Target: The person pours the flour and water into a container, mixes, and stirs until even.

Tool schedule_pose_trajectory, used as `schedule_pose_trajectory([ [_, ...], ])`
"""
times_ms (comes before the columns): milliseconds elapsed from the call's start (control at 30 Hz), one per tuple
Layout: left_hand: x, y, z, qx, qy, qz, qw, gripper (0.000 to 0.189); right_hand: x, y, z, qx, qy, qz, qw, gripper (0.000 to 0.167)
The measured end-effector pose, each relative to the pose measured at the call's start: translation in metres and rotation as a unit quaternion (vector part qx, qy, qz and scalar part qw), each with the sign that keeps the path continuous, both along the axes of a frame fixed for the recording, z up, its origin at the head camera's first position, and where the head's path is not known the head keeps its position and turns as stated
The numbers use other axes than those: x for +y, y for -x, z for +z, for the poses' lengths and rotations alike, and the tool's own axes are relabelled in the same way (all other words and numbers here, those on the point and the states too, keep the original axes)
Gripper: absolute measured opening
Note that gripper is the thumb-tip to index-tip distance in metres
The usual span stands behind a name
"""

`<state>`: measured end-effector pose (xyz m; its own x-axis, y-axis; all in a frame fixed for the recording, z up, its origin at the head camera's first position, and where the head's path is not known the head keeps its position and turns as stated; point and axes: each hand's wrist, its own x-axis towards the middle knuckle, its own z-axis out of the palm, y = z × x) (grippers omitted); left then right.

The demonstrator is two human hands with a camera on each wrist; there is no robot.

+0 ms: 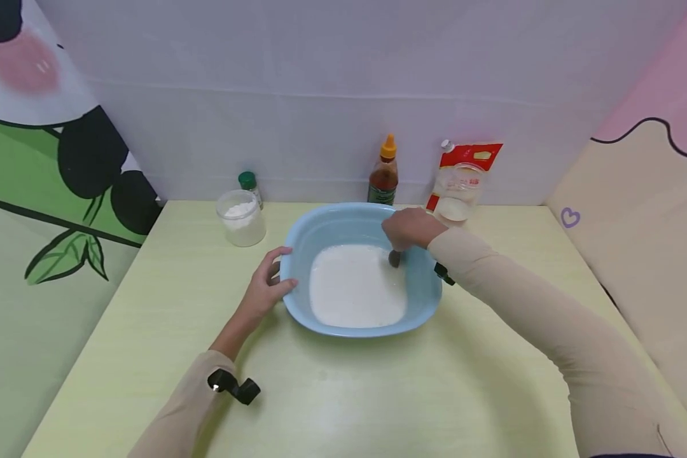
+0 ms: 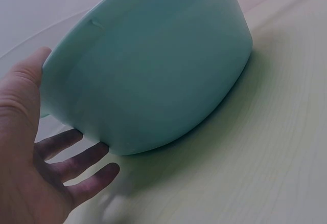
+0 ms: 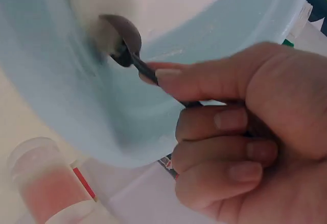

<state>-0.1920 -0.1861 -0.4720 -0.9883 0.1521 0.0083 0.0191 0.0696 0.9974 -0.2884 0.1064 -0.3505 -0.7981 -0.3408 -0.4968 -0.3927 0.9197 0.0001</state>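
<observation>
A light blue plastic basin [image 1: 306,254] stands mid-table with a white, milky layer [image 1: 357,286] across its bottom. At its left side my left hand [image 1: 266,286] holds the rim, the thumb at the edge and the fingers spread along the outer wall [image 2: 153,70]. Over the right part of the basin, my right hand [image 1: 408,228] grips a dark spoon [image 3: 145,70] by its handle, thumb and forefinger near the neck, other fingers curled round. The spoon's bowl [image 1: 395,258] is low inside the basin, at the right edge of the white layer.
Left of the basin are a clear jar of white powder [image 1: 243,226] and a green-capped shaker [image 1: 248,181]. Behind it stands an orange-capped sauce bottle [image 1: 383,175]. At the back right, a red-and-clear spouted pouch [image 1: 476,154] leans behind a clear jar [image 1: 455,197]. A pale curtain [image 1: 292,133] hangs behind.
</observation>
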Motion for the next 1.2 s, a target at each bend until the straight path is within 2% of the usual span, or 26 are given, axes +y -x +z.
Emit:
schedule_pose_trajectory([
  [67,0.0,-0.001,0.001,-0.001,0.002,0.0,1.0,0.064,-0.001,-0.002,0.002,-0.051,-0.026,0.004,0.9983,0.038],
  [133,-0.001,-0.001,0.001,0.0,0.004,0.0,1.0,0.064,-0.003,-0.004,0.003,-0.116,-0.041,0.031,0.9919,0.027],
  [200,-0.001,-0.001,0.001,-0.002,0.005,0.001,1.0,0.064,-0.007,-0.006,0.002,-0.182,-0.043,0.054,0.9809,0.016],
  [267,-0.001,-0.001,0.0,-0.003,0.003,0.002,1.0,0.064,-0.012,-0.008,-0.001,-0.236,-0.025,0.074,0.9687,0.015],
  [333,-0.001,0.0,-0.001,-0.004,0.002,0.001,1.0,0.065,-0.017,-0.012,-0.004,-0.263,-0.002,0.089,0.9608,0.019],
  [400,-0.001,0.0,0.0,-0.002,0.001,-0.001,1.0,0.064,-0.024,-0.016,-0.008,-0.269,0.022,0.106,0.9571,0.022],
  [533,0.0,0.001,0.0,0.001,0.004,-0.002,1.0,0.064,-0.041,-0.023,-0.017,-0.233,0.077,0.139,0.9594,0.024],
  [633,0.0,0.001,0.001,0.002,0.008,0.001,1.0,0.064,-0.056,-0.026,-0.024,-0.171,0.111,0.182,0.9619,0.026],
  [767,0.0,0.002,0.0,0.003,0.008,0.001,1.0,0.064,-0.071,-0.023,-0.028,-0.073,0.117,0.22,0.9657,0.028],
  [933,0.0,0.003,-0.002,0.007,0.004,0.001,1.0,0.064,-0.069,-0.011,-0.03,0.04,0.079,0.218,0.9719,0.028],
  [1033,0.0,0.003,-0.003,0.009,0.002,0.001,1.0,0.064,-0.056,-0.003,-0.03,0.088,0.043,0.201,0.9747,0.023],
  [1133,0.001,0.002,-0.003,0.008,0.0,0.0,1.0,0.063,-0.036,0.002,-0.025,0.107,0.011,0.174,0.9789,0.018],
  [1200,0.001,0.001,-0.002,0.007,0.002,0.0,1.0,0.063,-0.02,0.003,-0.021,0.091,0.017,0.124,0.988,0.017],
])
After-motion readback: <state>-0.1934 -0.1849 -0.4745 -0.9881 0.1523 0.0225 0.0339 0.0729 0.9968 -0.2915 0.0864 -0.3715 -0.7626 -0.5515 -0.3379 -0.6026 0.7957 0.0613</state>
